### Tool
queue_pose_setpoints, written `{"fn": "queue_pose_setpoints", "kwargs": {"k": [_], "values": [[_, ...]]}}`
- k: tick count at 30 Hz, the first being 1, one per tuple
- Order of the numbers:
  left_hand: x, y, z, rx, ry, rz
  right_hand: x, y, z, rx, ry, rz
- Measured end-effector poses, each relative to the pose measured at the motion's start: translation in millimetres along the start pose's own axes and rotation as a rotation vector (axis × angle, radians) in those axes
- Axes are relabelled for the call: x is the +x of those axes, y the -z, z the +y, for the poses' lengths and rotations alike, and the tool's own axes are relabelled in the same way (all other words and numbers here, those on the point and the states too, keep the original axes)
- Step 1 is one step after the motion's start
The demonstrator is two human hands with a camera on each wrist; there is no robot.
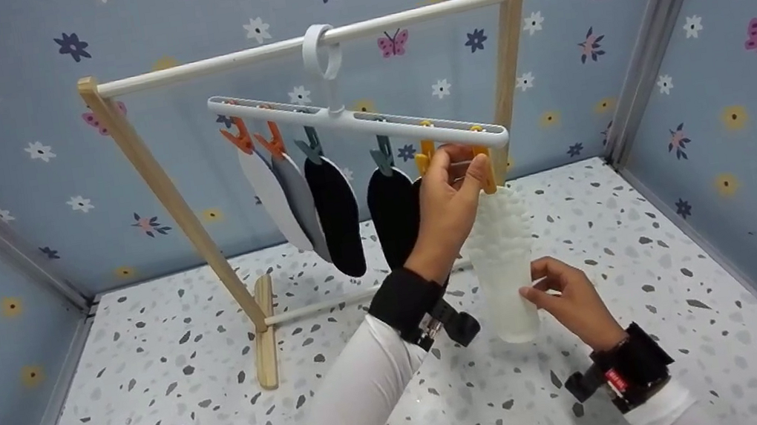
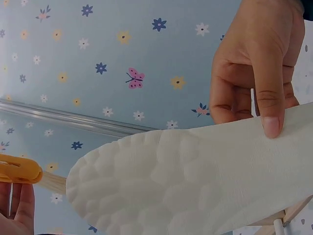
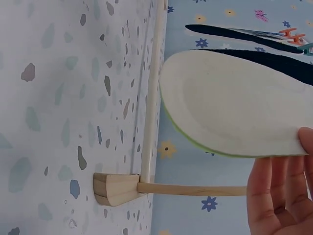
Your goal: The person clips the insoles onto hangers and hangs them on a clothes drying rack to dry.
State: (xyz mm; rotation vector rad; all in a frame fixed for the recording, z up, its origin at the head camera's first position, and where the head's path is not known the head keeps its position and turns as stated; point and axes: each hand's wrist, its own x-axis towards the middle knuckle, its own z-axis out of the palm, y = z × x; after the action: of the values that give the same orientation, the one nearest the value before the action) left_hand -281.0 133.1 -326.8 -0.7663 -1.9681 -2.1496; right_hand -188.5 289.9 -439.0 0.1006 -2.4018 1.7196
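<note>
My left hand (image 1: 445, 206) pinches a yellow clip (image 1: 488, 175) at the right end of a white hanger (image 1: 411, 129). Below it is a cream insole (image 1: 507, 283), upright, with a bumpy upper part; its rounded top is close to the clip's tip. My right hand (image 1: 576, 303) holds the insole's right edge between thumb and fingers. In the left wrist view the insole (image 2: 161, 176) lies across the picture beside the clip (image 2: 19, 169). The right wrist view shows its smooth side (image 3: 230, 103) with a thin green edge.
The hanger hooks over the rail (image 1: 409, 16) of a wooden rack (image 1: 174, 198). From its orange clips (image 1: 272, 138) and green clips (image 1: 381, 156) hang grey insoles (image 1: 271, 198) and black insoles (image 1: 336, 219). A speckled floor (image 1: 173, 393) and patterned walls (image 1: 724, 116) surround the rack.
</note>
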Motion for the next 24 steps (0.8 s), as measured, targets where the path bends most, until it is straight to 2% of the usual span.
{"fn": "queue_pose_setpoints", "kwargs": {"k": [11,24], "values": [[0.9,0.1,1.7,0.018,0.020,0.025,-2.0,-2.0,-3.3,-0.026,-0.007,0.008],[1.1,1.4,0.0,0.016,0.001,0.029,-3.3,-2.3,-6.5,-0.043,-0.012,0.042]]}}
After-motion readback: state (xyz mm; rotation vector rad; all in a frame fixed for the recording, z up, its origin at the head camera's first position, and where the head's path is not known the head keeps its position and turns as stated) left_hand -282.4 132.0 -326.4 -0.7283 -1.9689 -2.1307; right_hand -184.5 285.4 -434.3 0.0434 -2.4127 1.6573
